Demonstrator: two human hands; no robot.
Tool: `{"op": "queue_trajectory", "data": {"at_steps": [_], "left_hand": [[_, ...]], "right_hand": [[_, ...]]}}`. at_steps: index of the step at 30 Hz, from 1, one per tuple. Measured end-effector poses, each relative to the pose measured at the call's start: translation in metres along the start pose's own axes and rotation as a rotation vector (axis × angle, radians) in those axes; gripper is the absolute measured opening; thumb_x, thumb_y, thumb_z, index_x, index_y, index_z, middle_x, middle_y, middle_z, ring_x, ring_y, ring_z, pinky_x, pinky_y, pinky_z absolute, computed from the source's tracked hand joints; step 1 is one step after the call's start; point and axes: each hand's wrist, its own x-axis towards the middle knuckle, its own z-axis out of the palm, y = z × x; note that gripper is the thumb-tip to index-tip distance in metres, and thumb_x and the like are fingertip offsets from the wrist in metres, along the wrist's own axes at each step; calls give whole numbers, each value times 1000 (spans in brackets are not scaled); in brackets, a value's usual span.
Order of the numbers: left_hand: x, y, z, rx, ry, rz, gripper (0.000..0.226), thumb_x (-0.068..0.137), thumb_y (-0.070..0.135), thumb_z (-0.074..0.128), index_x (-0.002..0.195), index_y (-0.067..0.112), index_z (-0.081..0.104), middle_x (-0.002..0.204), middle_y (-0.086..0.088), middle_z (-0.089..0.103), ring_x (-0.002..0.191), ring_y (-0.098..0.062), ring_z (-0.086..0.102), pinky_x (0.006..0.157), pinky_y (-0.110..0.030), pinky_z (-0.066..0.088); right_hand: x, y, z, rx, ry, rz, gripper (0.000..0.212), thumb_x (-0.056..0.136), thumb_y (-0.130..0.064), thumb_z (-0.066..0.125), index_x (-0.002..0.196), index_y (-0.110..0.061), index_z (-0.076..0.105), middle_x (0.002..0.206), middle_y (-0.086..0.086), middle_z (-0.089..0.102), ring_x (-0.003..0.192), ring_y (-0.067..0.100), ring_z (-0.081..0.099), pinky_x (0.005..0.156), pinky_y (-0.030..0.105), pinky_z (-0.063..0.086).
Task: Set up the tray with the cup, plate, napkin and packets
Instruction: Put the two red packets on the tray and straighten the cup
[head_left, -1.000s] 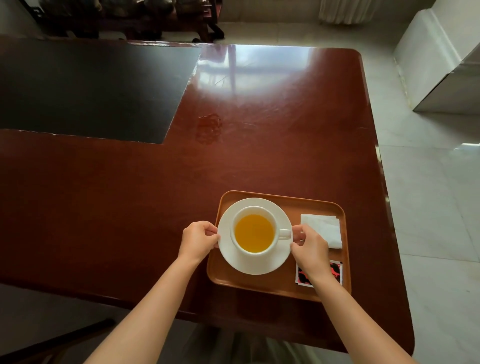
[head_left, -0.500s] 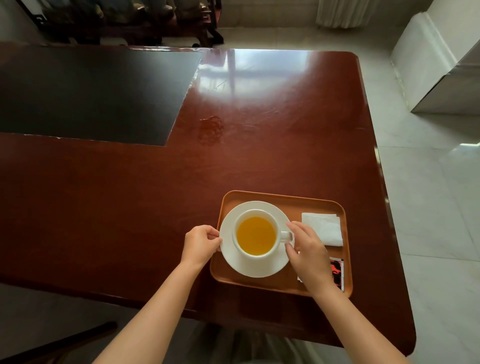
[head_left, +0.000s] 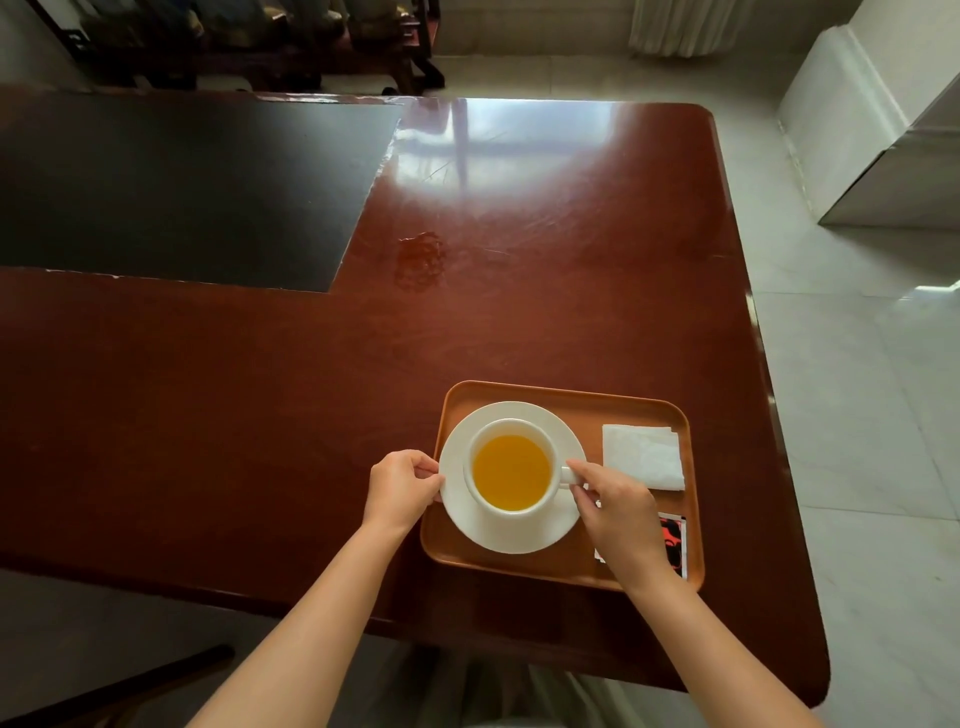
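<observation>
Cup (head_left: 511, 472) of yellow liquid stands on plate (head_left: 467, 525) in tray (head_left: 561, 402). Left hand (head_left: 400, 488) pinches the plate rim; right hand (head_left: 618, 506) pinches the cup handle. Napkin (head_left: 643, 456) and packets (head_left: 674, 540) lie at tray right.

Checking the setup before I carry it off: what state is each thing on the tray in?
cup: upright on the plate, full, right hand at its handle
plate: flat, left hand pinching its rim
napkin: folded, flat
packet: flat, partly hidden
tray: on the table
</observation>
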Motion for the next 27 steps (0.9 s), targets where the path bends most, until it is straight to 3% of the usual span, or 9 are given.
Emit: {"op": "queue_trajectory", "data": {"at_steps": [3, 7, 10, 13, 16, 19, 21, 24, 27], "left_hand": [[1, -1, 2, -4, 11, 2, 8, 78, 3, 69, 78, 11, 70, 69, -3, 70, 60, -9, 67, 54, -18, 53], [-5, -2, 5, -6, 46, 5, 18, 84, 11, 64, 101, 6, 68, 83, -7, 71, 74, -15, 68, 71, -30, 57], [-27, -2, 11, -80, 287, 31, 28, 89, 13, 58, 117, 10, 59, 102, -6, 64, 85, -14, 60, 70, -20, 45], [-68, -2, 28, -65, 509, 296, 19, 90, 7, 52, 108, 11, 58, 100, -4, 55, 87, -18, 55, 72, -26, 47], [-107, 2, 62, 127, 249, 714, 28, 86, 17, 52, 113, 15, 57, 106, -6, 61, 103, -14, 51, 90, -31, 46], [-127, 17, 102, 431, -52, 946, 46, 87, 34, 50, 132, 23, 46, 135, -4, 53, 128, -18, 43, 108, -36, 37], [-130, 28, 121, 609, -114, 905, 55, 89, 47, 42, 141, 29, 34, 148, -1, 40, 137, -19, 33, 107, -45, 33], [-128, 37, 136, 748, -134, 817, 60, 88, 55, 34, 143, 29, 33, 149, -1, 37, 137, -19, 33, 109, -45, 31], [-126, 38, 142, 797, -178, 727, 62, 86, 57, 34, 139, 27, 41, 145, 1, 43, 133, -16, 38, 99, -42, 45]], "right_hand": [[0, 2, 0, 16, -38, 25, 34, 80, -9, 70, 113, -11, 65, 97, 8, 74, 81, 17, 66, 71, 26, 54], [-2, 14, -11, -2, -19, -22, 38, 81, -12, 69, 118, -12, 61, 114, 5, 69, 103, 18, 64, 84, 27, 51], [-1, 39, -30, -129, 79, 16, 38, 81, -2, 65, 118, -10, 61, 119, 10, 65, 113, 23, 59, 93, 33, 45], [2, 61, -44, -313, -41, -3, 43, 82, 1, 62, 123, -10, 57, 128, 12, 59, 125, 29, 50, 99, 41, 43], [2, 74, -51, -422, -175, -97, 48, 81, 0, 63, 127, -12, 53, 134, 12, 54, 130, 30, 43, 104, 43, 38], [0, 81, -57, -430, -229, -130, 50, 81, -1, 62, 129, -14, 51, 138, 12, 50, 133, 30, 38, 107, 44, 33], [-2, 85, -59, -439, -247, -146, 51, 83, -3, 60, 131, -15, 48, 142, 11, 46, 136, 28, 34, 110, 43, 28], [-3, 91, -60, -466, -310, -175, 50, 89, -12, 53, 137, -19, 41, 148, 8, 37, 140, 24, 24, 114, 40, 19], [-5, 94, -59, -472, -355, -174, 49, 93, -19, 47, 140, -21, 35, 151, 6, 31, 142, 22, 19, 115, 39, 15]]}}
